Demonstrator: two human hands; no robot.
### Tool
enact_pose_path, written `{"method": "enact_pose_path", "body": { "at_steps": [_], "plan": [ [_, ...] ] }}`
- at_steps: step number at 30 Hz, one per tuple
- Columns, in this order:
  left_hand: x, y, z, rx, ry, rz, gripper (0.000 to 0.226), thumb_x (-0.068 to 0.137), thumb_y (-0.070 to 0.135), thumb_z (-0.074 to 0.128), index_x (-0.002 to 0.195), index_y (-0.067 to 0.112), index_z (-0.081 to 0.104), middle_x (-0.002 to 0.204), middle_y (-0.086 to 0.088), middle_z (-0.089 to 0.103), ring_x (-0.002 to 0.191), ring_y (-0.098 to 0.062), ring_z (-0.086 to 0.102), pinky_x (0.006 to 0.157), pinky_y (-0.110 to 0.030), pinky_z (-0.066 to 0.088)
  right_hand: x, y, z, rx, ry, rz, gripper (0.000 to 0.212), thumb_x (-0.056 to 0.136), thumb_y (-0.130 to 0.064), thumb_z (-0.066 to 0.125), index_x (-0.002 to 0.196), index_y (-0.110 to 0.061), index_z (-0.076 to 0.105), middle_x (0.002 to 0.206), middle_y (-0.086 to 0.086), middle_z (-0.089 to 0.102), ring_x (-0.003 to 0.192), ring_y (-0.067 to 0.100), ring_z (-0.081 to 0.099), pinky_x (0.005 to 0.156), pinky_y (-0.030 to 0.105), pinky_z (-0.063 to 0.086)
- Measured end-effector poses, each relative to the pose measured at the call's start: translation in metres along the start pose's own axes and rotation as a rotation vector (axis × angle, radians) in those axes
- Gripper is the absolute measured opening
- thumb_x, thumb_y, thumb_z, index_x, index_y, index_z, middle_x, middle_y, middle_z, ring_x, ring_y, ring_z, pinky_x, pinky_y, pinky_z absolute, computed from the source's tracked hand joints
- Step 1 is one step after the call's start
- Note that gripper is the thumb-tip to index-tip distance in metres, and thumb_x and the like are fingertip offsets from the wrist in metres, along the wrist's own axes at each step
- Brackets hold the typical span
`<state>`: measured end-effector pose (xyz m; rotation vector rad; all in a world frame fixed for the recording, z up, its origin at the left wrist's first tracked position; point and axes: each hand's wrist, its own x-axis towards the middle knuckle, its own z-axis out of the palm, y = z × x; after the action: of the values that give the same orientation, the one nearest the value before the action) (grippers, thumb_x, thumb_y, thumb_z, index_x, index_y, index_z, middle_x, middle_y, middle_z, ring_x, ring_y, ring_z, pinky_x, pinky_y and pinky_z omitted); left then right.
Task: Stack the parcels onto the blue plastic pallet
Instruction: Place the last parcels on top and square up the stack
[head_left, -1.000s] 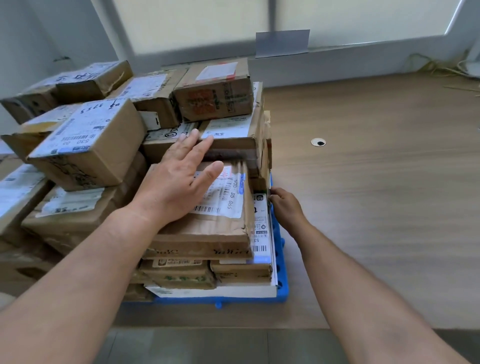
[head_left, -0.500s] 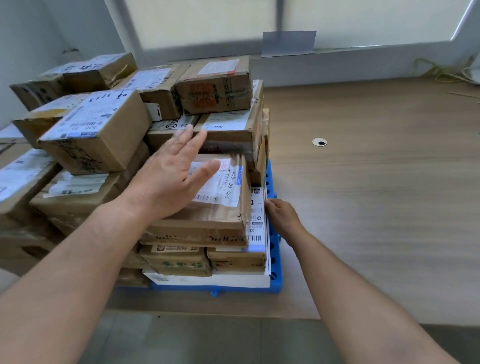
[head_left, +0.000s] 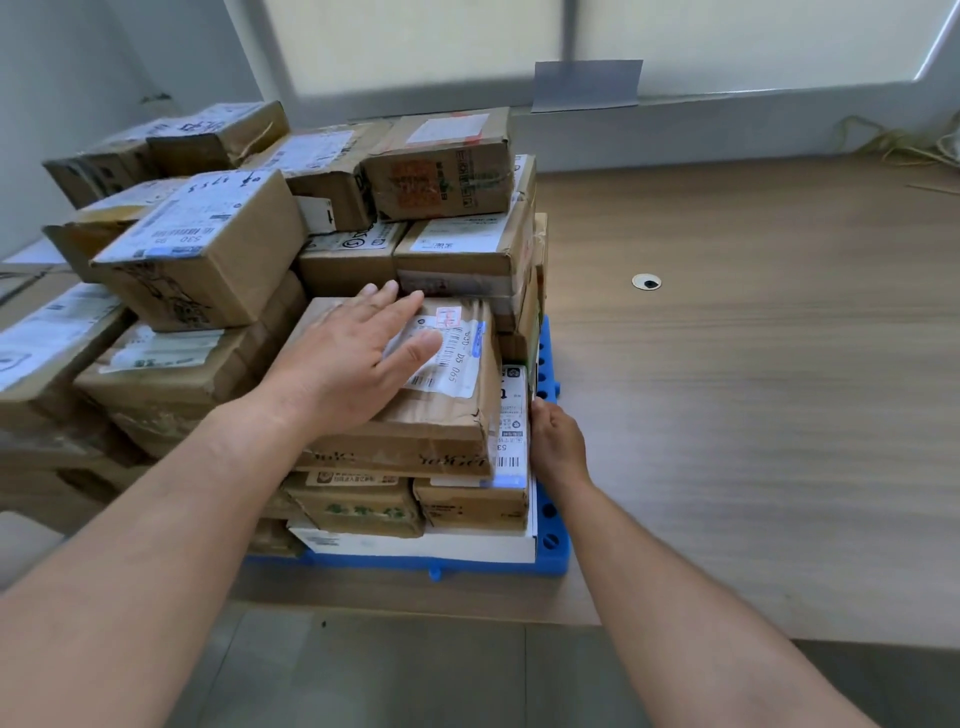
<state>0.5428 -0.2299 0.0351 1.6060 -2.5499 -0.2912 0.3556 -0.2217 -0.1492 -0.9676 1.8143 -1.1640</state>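
A blue plastic pallet (head_left: 551, 545) lies on the wooden floor under a pile of several brown cardboard parcels. My left hand (head_left: 353, 358) lies flat, fingers straight, on top of a flat brown parcel (head_left: 441, 415) with a white barcode label at the pile's front right. My right hand (head_left: 558, 441) touches the right side of the labelled parcel (head_left: 511, 441) just below it, at the pallet's right edge; its fingertips are hidden against the box. Taller boxes (head_left: 441, 166) stand behind.
More parcels (head_left: 202, 244) are stacked to the left, reaching the wall. Wooden floor (head_left: 753, 389) stretches to the right with a small round floor socket (head_left: 647, 281). Grey tile (head_left: 389, 675) lies in front. Loose cords (head_left: 898, 145) sit at the far right by the window wall.
My left hand has come down from hovering to lie flat on the top parcel. My right hand stays at the stack's right side.
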Motion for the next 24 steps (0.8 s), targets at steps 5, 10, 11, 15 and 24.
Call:
{"method": "enact_pose_path", "body": {
  "at_steps": [5, 10, 11, 15, 24],
  "plan": [
    [-0.005, 0.000, -0.004, -0.092, 0.085, 0.010, 0.080, 0.079, 0.069, 0.018, 0.150, 0.032, 0.023, 0.158, 0.009, 0.016, 0.145, -0.003, 0.005, 0.116, -0.025, 0.004, -0.003, -0.004, -0.008, -0.034, -0.026, -0.018, 0.042, 0.102, -0.033, 0.031, 0.086, -0.010, 0.063, 0.087, 0.008, 0.066, 0.085, 0.024, 0.063, 0.076, 0.041, 0.051],
    [-0.020, -0.006, -0.019, -0.079, 0.182, 0.063, 0.077, 0.079, 0.068, 0.019, 0.148, 0.033, 0.027, 0.156, 0.010, 0.023, 0.144, -0.003, 0.011, 0.114, -0.027, 0.013, -0.012, -0.022, -0.031, -0.118, 0.059, -0.112, 0.026, 0.100, -0.029, 0.042, 0.102, -0.015, 0.064, 0.100, 0.004, 0.066, 0.091, 0.023, 0.059, 0.071, 0.037, 0.049],
    [-0.024, -0.008, -0.022, -0.070, 0.203, 0.085, 0.077, 0.081, 0.069, 0.019, 0.147, 0.033, 0.028, 0.155, 0.010, 0.025, 0.144, -0.004, 0.014, 0.114, -0.028, 0.016, -0.017, -0.031, -0.037, -0.146, 0.081, -0.134, 0.028, 0.099, -0.028, 0.044, 0.115, -0.014, 0.063, 0.107, 0.004, 0.065, 0.094, 0.020, 0.058, 0.074, 0.034, 0.047],
    [-0.043, -0.017, -0.033, -0.086, 0.299, 0.214, 0.066, 0.091, 0.064, 0.028, 0.145, 0.027, 0.035, 0.150, 0.007, 0.037, 0.141, -0.008, 0.025, 0.110, -0.034, 0.029, -0.040, -0.072, -0.057, -0.232, 0.225, -0.239, 0.040, 0.098, -0.030, 0.049, 0.133, -0.011, 0.056, 0.131, 0.009, 0.059, 0.117, 0.022, 0.054, 0.089, 0.030, 0.040],
    [-0.105, -0.087, -0.052, -0.176, 0.506, 0.351, 0.048, 0.092, 0.038, 0.056, 0.136, 0.020, 0.050, 0.141, -0.001, 0.049, 0.136, -0.016, 0.036, 0.111, -0.034, 0.029, -0.109, -0.153, -0.037, -0.350, 0.338, -0.437, 0.043, 0.093, -0.035, 0.059, 0.130, -0.015, 0.058, 0.128, 0.008, 0.061, 0.114, 0.020, 0.057, 0.096, 0.034, 0.045]
  ]
}}
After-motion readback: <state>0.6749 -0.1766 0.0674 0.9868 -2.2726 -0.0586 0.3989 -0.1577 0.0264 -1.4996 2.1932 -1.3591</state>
